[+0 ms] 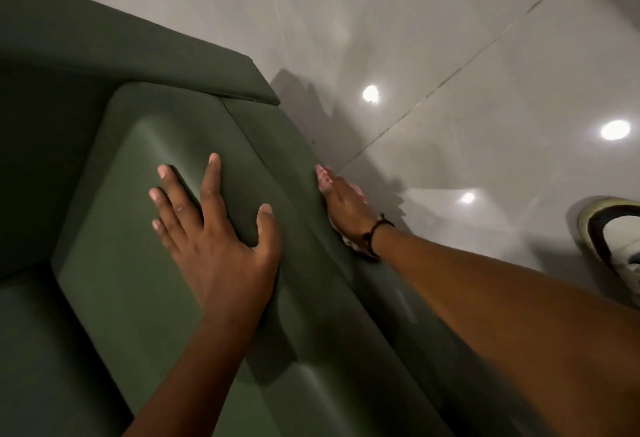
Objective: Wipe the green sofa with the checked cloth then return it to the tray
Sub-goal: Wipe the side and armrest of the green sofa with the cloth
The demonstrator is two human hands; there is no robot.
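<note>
The green sofa [145, 256] fills the left half of the view, seen from above. My left hand [211, 225] lies flat on the seat cushion with its fingers spread and nothing in it. My right hand [341, 206] presses against the sofa's front face at the cushion's edge. Under that hand is the checked cloth [349, 243], mostly hidden; only small light patches show by the fingertips and below the wrist. A dark band circles the right wrist. The tray is out of view.
Glossy light grey floor tiles [467, 38] lie to the right of the sofa, with ceiling lights mirrored in them. A white and dark shoe [613, 239] stands at the right edge. The sofa's armrest [156, 66] runs across the upper left.
</note>
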